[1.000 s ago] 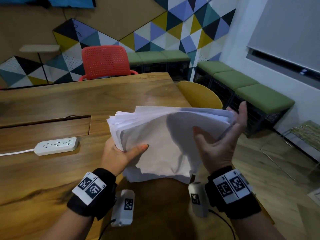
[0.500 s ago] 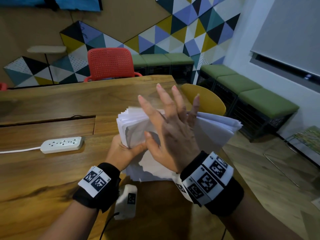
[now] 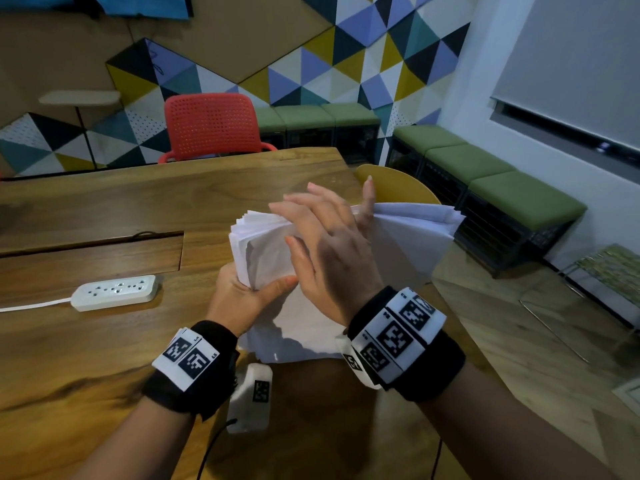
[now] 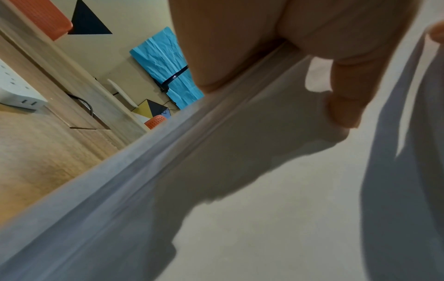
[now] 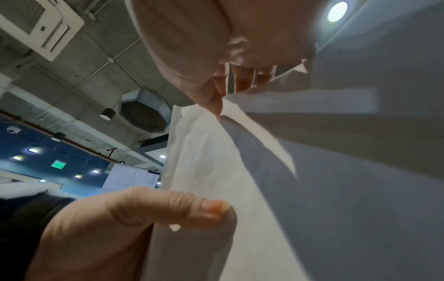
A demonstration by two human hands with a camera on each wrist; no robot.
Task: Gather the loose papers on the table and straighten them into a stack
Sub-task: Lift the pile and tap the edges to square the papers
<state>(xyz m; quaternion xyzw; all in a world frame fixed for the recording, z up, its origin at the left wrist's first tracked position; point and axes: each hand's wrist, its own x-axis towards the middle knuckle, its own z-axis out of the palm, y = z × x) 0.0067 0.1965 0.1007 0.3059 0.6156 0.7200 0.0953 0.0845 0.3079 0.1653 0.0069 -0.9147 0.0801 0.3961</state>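
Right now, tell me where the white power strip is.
In the head view, the white power strip lies on the wooden table, left of the left hand and the papers, just in front of the table's recessed panel.

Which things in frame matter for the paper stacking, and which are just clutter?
Job:
papers
left hand, gripping the papers' left edge
right hand, fingers spread over the top
table

Lying about:
power strip
red chair
yellow chair
green benches
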